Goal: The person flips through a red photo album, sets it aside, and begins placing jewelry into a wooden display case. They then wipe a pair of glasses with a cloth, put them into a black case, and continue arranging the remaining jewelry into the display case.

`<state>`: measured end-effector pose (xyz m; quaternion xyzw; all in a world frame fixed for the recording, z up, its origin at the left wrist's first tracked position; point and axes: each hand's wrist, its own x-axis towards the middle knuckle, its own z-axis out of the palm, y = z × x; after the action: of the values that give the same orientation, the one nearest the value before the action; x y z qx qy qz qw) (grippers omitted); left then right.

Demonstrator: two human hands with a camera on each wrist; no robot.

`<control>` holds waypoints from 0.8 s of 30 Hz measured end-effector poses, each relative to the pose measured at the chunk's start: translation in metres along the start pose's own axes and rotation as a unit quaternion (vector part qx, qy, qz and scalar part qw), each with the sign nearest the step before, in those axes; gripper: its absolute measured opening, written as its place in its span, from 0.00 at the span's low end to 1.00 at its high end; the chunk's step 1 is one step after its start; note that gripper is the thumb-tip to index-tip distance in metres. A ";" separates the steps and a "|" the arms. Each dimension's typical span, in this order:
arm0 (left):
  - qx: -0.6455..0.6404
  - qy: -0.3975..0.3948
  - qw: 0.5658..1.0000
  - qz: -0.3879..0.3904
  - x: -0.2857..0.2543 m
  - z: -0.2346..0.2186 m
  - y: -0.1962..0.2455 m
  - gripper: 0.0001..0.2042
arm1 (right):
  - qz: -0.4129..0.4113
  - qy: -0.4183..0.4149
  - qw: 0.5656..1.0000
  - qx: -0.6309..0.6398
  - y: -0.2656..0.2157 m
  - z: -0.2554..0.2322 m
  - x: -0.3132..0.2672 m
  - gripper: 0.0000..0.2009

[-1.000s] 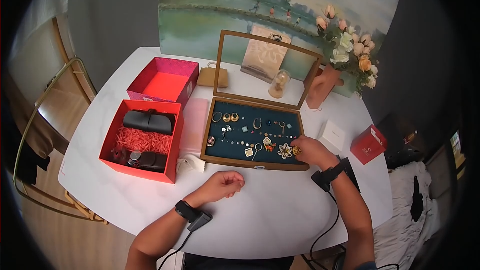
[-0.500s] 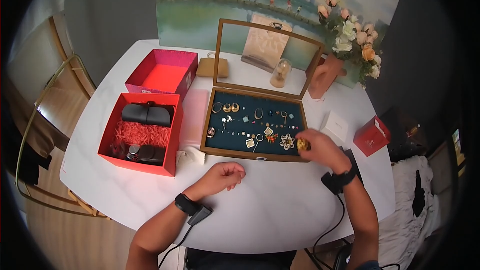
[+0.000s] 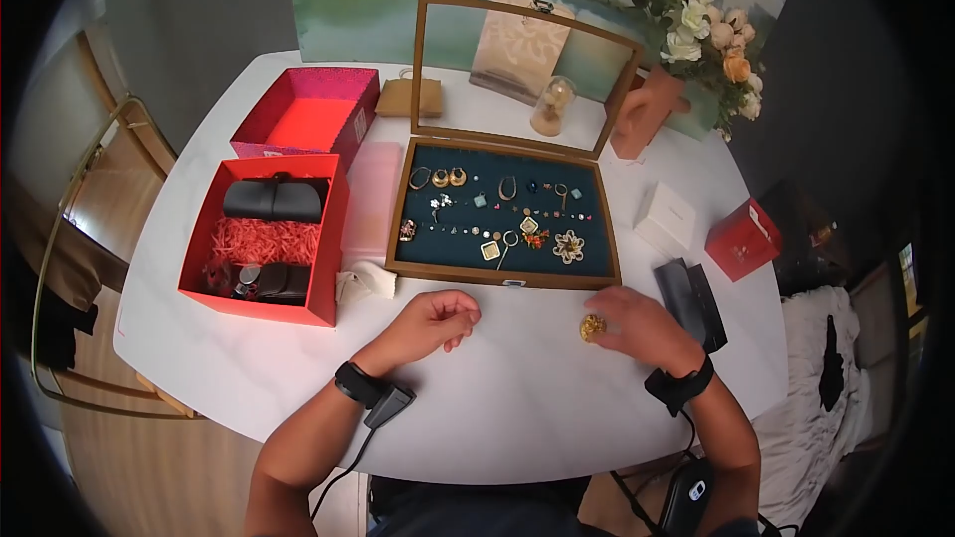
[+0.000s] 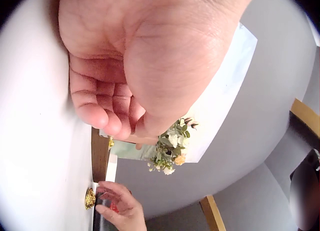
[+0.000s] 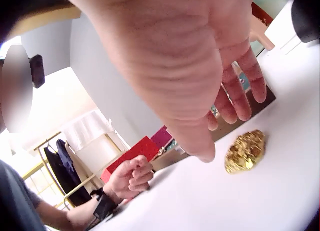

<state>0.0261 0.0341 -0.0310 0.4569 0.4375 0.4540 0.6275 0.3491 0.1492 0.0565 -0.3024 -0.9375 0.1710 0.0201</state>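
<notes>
A gold, heavily textured piece of jewellery (image 5: pixel 245 152) lies on the white table (image 3: pixel 497 388), in front of the jewellery case. Beside it is my right hand (image 3: pixel 642 323), with slightly bent fingers; in the right wrist view a small gap shows between fingertips and gold piece. My left hand (image 3: pixel 423 328) rests on the table by the case's front left corner, loosely curled around nothing. The glass-lidded wooden jewellery case (image 3: pixel 448 271) stands with its lid up. On its dark pad sit rows of earrings, rings and brooches, including a flower brooch (image 3: pixel 569 247) at the front right.
To the left stand a red box (image 3: pixel 264 308) holding shredded paper and black cases, and a pink box (image 3: pixel 358 129). On the right are a white box (image 3: pixel 665 219), a black case (image 3: pixel 691 303) and a red bag (image 3: pixel 744 239). A flower vase (image 3: pixel 642 124) stands behind.
My right hand has carried the gold piece from the case's front right corner toward me, onto the table, and let it go. The left hand keeps its pose; the head view has tilted down.
</notes>
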 end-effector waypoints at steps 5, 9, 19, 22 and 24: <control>-0.010 0.004 1.000 0.000 0.000 0.000 0.002 0.04 | 0.056 0.058 0.996 0.027 0.003 -0.021 0.051 0.23; -0.032 -0.005 0.999 0.013 0.002 -0.004 -0.005 0.04 | 0.031 0.079 0.995 -0.052 0.018 -0.009 0.092 0.25; -0.034 -0.014 0.999 0.018 0.003 -0.004 -0.006 0.03 | 0.025 0.034 0.991 -0.128 0.028 0.002 0.109 0.26; -0.031 -0.014 0.999 0.017 0.002 -0.004 -0.004 0.04 | 0.034 0.056 0.990 -0.123 0.024 0.002 0.110 0.26; -0.032 -0.013 0.999 0.015 0.002 -0.003 -0.003 0.04 | 0.041 0.051 0.988 -0.141 0.021 0.001 0.111 0.26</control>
<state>0.0238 0.0360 -0.0345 0.4492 0.4076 0.4711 0.6404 0.2704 0.2287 0.0407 -0.3484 -0.9369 0.0217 0.0182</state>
